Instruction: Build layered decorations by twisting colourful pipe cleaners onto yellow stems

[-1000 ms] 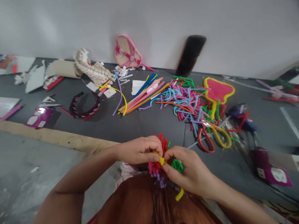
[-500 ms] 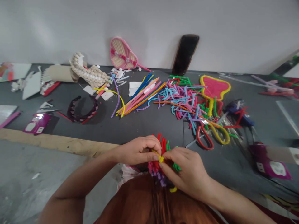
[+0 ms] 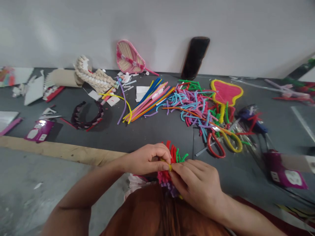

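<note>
- Where the dark grey table (image 3: 110, 139) backs onto a pale wall (image 3: 157, 19), craft stuff lies spread along its length.
- Pile of short fuzzy sticks (image 3: 189, 103), mostly pink, purple and light blue, some green, beyond the right hand.
- Right hand (image 3: 200, 182): closed over the right side of the colourful bunch (image 3: 164, 180), fingertips at its middle; thumb mostly hidden.
- Left hand (image 3: 149, 159): gripping the bunch from the other side, thumb and fingers pinched at the middle.
- Long sticks (image 3: 147, 102), blue, pink, orange and yellow, fanned out left of the pile.
- Beige beaded piece (image 3: 97, 78) near the wall, cardboard roll (image 3: 65, 78) just beside it on the left.
- Bunch itself: red, green, pink and purple ends, held between both hands, close to the body at the near table edge; partly covered by fingers.
- Pink shape with yellow border (image 3: 226, 92), right of the pile.
- Pink fan (image 3: 130, 56), leaning on the wall.
- Phone (image 3: 195, 57), propped against the wall, screen dark.
- Dark headband (image 3: 86, 119), flat on the table, left.
- Purple packet (image 3: 39, 130), further left.
- Red loop (image 3: 216, 155) and yellow loop (image 3: 233, 141), at the pile's near end.
- Yellow strip (image 3: 170, 167), tiny, at the fingertips, mostly hidden.
</note>
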`<action>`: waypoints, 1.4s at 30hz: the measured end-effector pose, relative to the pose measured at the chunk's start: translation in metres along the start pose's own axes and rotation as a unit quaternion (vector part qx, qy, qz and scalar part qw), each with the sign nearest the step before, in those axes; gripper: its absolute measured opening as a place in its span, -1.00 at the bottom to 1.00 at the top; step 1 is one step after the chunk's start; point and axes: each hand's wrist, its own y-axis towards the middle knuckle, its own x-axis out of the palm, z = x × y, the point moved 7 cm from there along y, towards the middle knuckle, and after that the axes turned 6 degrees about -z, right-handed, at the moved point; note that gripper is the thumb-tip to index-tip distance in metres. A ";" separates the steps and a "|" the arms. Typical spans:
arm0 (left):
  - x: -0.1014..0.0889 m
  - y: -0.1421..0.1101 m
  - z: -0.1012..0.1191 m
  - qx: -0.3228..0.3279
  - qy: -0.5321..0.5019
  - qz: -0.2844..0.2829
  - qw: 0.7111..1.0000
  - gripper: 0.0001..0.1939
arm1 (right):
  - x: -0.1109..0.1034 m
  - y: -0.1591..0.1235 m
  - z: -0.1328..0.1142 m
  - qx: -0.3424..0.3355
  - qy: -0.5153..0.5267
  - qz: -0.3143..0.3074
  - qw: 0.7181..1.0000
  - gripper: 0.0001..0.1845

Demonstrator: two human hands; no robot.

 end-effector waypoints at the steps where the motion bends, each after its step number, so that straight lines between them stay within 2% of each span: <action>1: 0.000 0.000 0.000 0.000 0.000 0.000 1.000 -0.65 | 0.000 0.000 0.000 -0.003 0.000 0.001 1.000 -0.85; 9: 0.001 0.000 -0.004 -0.003 0.006 -0.009 1.000 -0.67 | 0.004 -0.001 -0.001 -0.020 -0.003 -0.009 1.000 -0.81; 12: -0.003 -0.001 -0.007 -0.002 -0.010 -0.006 1.000 -0.64 | 0.003 0.002 0.013 0.014 0.059 -0.055 0.997 -0.87; 15: -0.006 -0.002 -0.008 0.013 -0.028 -0.011 0.999 -0.66 | 0.004 0.002 0.036 0.074 0.197 -0.115 0.971 -0.77; 19: -0.006 -0.003 -0.006 0.040 -0.044 -0.039 0.997 -0.68 | 0.007 0.000 0.054 0.139 0.319 -0.141 0.927 -0.84; 25: -0.006 0.001 -0.008 0.020 -0.026 -0.040 0.999 -0.64 | 0.028 0.000 0.034 0.100 0.367 -0.280 0.882 -0.81; 27: -0.006 0.001 -0.008 0.022 -0.021 -0.045 0.999 -0.66 | 0.033 -0.001 0.031 0.094 0.368 -0.309 0.872 -0.79; 33: -0.005 0.000 -0.003 0.031 0.025 -0.056 0.998 -0.74 | 0.040 -0.005 0.034 0.130 0.432 -0.319 0.834 -0.78; 38: 0.000 0.003 0.008 0.067 0.072 -0.054 0.994 -0.80 | 0.037 -0.004 0.037 0.163 0.421 -0.285 0.846 -0.78; 42: 0.001 0.003 0.006 0.048 0.077 -0.024 0.996 -0.83 | 0.034 -0.004 0.036 0.173 0.424 -0.279 0.844 -0.78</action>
